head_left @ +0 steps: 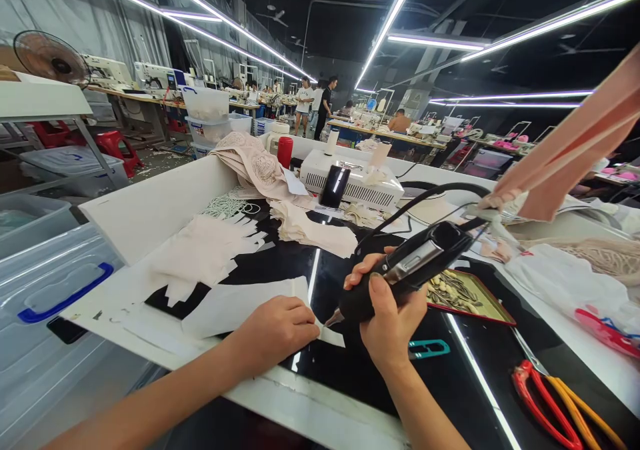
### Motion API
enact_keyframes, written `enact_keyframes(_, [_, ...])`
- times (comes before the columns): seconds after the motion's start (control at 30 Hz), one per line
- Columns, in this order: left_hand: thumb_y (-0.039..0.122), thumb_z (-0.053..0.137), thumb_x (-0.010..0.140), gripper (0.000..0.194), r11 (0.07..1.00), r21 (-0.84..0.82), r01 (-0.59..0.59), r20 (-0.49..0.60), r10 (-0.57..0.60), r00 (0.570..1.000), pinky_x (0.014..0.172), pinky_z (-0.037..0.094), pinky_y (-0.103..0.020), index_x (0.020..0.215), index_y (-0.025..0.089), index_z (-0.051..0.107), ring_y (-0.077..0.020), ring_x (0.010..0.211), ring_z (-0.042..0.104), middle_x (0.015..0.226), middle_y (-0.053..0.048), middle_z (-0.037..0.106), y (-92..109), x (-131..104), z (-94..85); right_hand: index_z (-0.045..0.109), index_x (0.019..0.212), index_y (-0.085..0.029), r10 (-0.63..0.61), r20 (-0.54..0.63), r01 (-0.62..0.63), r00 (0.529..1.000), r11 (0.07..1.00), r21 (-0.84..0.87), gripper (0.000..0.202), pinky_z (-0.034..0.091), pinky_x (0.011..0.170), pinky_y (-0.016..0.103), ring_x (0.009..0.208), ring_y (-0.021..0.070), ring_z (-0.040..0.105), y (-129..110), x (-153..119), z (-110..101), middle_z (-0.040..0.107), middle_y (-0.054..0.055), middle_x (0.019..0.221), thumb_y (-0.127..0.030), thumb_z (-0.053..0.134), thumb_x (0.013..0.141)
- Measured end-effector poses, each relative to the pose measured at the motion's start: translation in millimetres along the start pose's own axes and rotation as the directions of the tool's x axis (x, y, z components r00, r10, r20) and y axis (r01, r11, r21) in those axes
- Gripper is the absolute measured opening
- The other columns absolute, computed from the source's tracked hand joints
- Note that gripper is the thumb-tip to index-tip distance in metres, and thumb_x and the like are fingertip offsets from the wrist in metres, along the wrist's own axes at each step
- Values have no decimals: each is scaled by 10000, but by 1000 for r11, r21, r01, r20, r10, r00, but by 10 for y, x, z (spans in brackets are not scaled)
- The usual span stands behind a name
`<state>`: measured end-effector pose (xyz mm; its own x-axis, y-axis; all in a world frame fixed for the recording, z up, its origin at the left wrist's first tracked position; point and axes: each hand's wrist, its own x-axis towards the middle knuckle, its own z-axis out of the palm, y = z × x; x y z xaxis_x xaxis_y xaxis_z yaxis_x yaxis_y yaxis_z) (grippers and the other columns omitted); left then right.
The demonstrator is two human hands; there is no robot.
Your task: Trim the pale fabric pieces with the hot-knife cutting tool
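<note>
Scissors (pixel 530 372) with red and orange handles sit closest on the right, lying on the black part of the tabletop (pixel 400 387). Just past those there are teal snips (pixel 431 349), near the right wrist.

Left hand (pixel 275 330) is palm down on a white fabric piece (pixel 240 307), fingers curled over its right end. Can't tell if that grip is pinching any cloth or only pressing. Fabric looks thin, light and floppy, probably easy to crease — I'd hold it flat near the edge being worked. Its long axis runs roughly left to right, with a narrow tail poking out past the fingertips.

Right hand (pixel 393 303) has a closed grip around a black handheld tool (pixel 410 263), thumb on the near side, fingers wrapped over the far side. Tool's held up over the tabletop, nose down and to the left at the fabric's tail, back end up and to the right, so the long axis is a steep diagonal. Can't tell if the tip actually touches. I'd guess stiff, smooth and a bit hefty — the thick body is the place to hold it, well clear of the tip.

Behind that: a tray (pixel 490 303) of seeds on the right, pale cut pieces (pixel 200 247) piled on the left, then a phone (pixel 335 187) leaning on a white vented box (pixel 313 167). Way back, sewing machines and a few people standing.
</note>
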<state>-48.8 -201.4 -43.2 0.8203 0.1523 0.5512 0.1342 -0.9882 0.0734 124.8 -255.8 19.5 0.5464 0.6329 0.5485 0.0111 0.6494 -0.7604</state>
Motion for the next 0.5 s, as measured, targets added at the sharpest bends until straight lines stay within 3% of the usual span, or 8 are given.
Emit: enact_keyframes(0.5, [75, 571, 1030, 165, 1000, -1, 9, -9, -9, 1000, 779, 503, -301, 917, 167, 647, -160, 859, 631, 933, -12, 695, 4, -10, 6, 567, 1111, -270, -6, -8, 6, 1000, 1000, -12, 306, 549, 621, 320, 659, 135, 615, -21, -14, -13, 636, -31, 870, -316, 760, 878])
